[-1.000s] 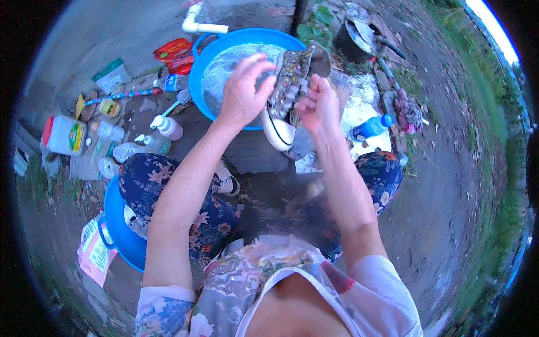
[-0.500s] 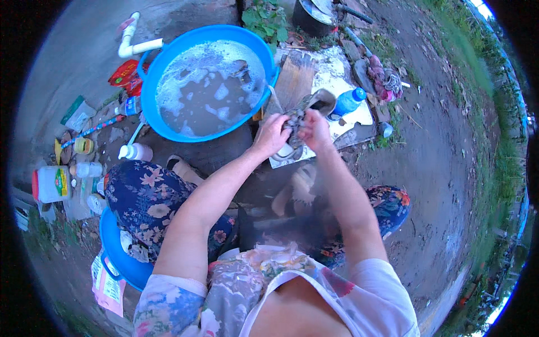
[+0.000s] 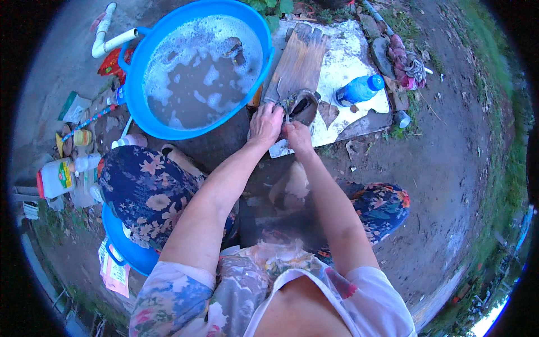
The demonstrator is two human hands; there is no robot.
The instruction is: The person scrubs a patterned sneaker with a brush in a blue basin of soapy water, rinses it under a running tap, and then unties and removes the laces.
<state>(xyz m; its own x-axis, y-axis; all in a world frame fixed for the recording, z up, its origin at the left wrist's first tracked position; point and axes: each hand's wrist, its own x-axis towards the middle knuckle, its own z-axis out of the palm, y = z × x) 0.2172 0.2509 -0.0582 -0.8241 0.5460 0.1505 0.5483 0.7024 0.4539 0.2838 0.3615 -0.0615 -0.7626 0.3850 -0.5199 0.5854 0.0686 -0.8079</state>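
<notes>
A greyish shoe (image 3: 309, 114) with a dark opening lies at the near end of a wooden board (image 3: 300, 59). My left hand (image 3: 266, 122) is closed on the shoe's left side, its fingers bent over the patterned upper. My right hand (image 3: 297, 135) is closed at the shoe's near side, around the lacing; whether it pinches a lace or the upper itself is too small to make out. Left of my hands stands a big blue basin (image 3: 131, 84) of grey, foamy water, with a dark soaked item (image 3: 234, 50) at its far right.
A blue bottle (image 3: 355, 91) lies on the white-and-grey slab (image 3: 343, 53) right of the board. A white pipe (image 3: 115, 44) juts out beside the basin. Bottles and a clear tub (image 3: 56, 178) stand at the left, near a smaller blue basin (image 3: 135, 255).
My hands have come down and closer together, and the shoe now rests lower against the board, its opening turned. The whole view has shifted, and the blue bottle looks more tilted.
</notes>
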